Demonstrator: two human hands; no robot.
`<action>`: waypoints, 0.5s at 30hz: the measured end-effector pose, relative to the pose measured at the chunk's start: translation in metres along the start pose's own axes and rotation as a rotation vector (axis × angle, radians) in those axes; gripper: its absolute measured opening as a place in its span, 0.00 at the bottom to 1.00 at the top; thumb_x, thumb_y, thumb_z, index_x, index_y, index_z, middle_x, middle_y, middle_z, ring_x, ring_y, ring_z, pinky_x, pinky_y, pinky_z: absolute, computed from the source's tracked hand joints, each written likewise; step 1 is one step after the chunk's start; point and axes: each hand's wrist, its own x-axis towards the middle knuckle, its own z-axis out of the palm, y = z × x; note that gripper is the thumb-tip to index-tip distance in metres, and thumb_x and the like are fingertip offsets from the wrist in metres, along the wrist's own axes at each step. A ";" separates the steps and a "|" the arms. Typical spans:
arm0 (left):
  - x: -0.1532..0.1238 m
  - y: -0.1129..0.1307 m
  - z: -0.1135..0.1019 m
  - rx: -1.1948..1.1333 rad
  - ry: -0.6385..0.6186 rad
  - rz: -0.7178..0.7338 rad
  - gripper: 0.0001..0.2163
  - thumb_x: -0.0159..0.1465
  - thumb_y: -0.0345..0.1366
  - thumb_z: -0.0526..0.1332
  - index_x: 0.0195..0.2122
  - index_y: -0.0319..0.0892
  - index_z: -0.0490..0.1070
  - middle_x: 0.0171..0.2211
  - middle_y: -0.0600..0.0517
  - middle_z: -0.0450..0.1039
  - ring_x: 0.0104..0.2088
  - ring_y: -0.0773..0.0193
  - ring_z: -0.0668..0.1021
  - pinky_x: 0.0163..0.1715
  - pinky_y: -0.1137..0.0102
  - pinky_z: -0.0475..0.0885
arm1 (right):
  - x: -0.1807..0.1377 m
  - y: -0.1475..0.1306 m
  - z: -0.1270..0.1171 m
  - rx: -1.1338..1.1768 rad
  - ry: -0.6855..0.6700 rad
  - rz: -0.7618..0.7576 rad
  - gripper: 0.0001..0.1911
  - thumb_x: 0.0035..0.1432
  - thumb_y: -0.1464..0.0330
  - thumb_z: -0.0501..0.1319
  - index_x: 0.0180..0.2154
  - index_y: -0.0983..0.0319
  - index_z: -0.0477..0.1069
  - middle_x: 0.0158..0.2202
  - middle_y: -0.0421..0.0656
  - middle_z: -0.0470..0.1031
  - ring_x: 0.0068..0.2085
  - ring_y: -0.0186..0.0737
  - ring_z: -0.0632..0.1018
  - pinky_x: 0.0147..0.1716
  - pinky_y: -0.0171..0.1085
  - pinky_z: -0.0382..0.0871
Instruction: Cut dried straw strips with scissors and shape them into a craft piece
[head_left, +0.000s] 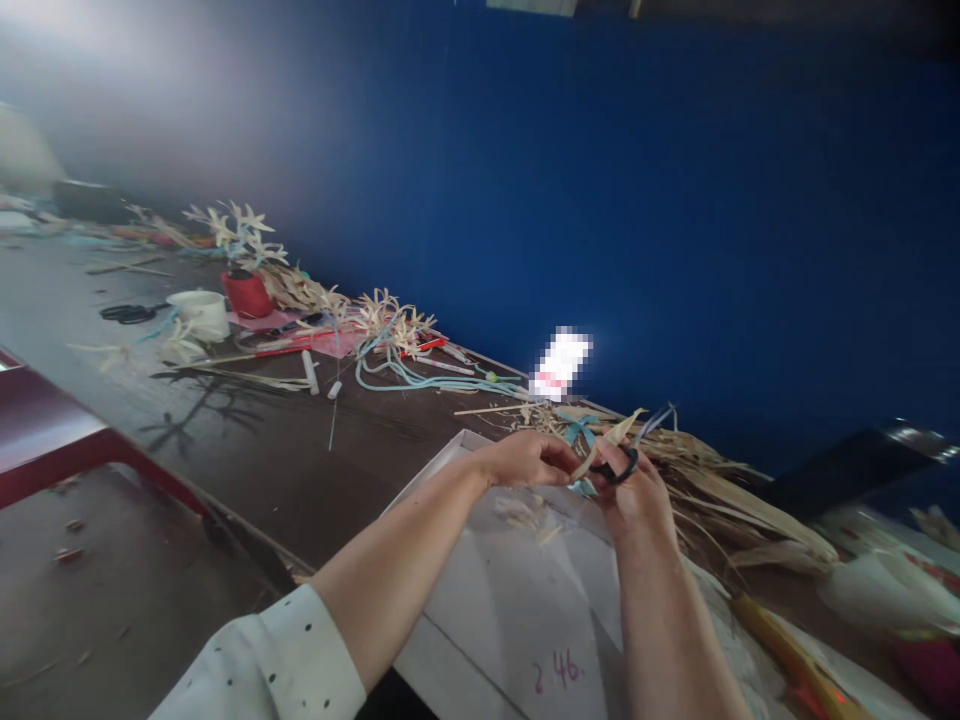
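My left hand [525, 458] is closed in a pinch on a pale dried husk strip [609, 440] that sticks up between both hands. My right hand [637, 490] is closed round black-handled scissors [628, 458], whose blades point up and right beside the strip. Both hands hover over a white box lid [510, 590] with small husk scraps [529, 515] lying on it.
A heap of dried husks [720, 480] lies right of my hands. Along the dark table stand husk flowers [240, 235] in a red pot [246, 293], a white cup [201, 312], light-blue cord [420, 378], pens and another pair of scissors [129, 313]. A blue wall runs behind.
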 end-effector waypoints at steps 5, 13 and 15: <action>0.001 0.000 0.004 -0.105 0.109 -0.030 0.15 0.53 0.44 0.62 0.36 0.38 0.72 0.30 0.51 0.72 0.29 0.69 0.71 0.31 0.74 0.66 | -0.001 0.003 0.004 -0.012 -0.007 -0.049 0.16 0.36 0.69 0.71 0.31 0.63 0.73 0.22 0.37 0.70 0.22 0.29 0.69 0.18 0.28 0.62; 0.010 -0.010 0.014 -0.302 0.290 -0.034 0.18 0.46 0.48 0.66 0.24 0.36 0.66 0.19 0.56 0.64 0.21 0.74 0.65 0.24 0.75 0.61 | -0.005 0.008 0.009 -0.006 -0.139 0.027 0.18 0.39 0.69 0.70 0.36 0.62 0.72 0.23 0.36 0.70 0.22 0.29 0.69 0.21 0.29 0.63; 0.010 -0.010 0.015 -0.351 0.293 -0.027 0.18 0.46 0.48 0.66 0.24 0.36 0.66 0.18 0.56 0.63 0.20 0.74 0.65 0.24 0.75 0.60 | -0.006 0.007 0.009 0.036 -0.145 0.063 0.18 0.39 0.70 0.70 0.36 0.62 0.72 0.23 0.36 0.70 0.22 0.29 0.69 0.21 0.29 0.63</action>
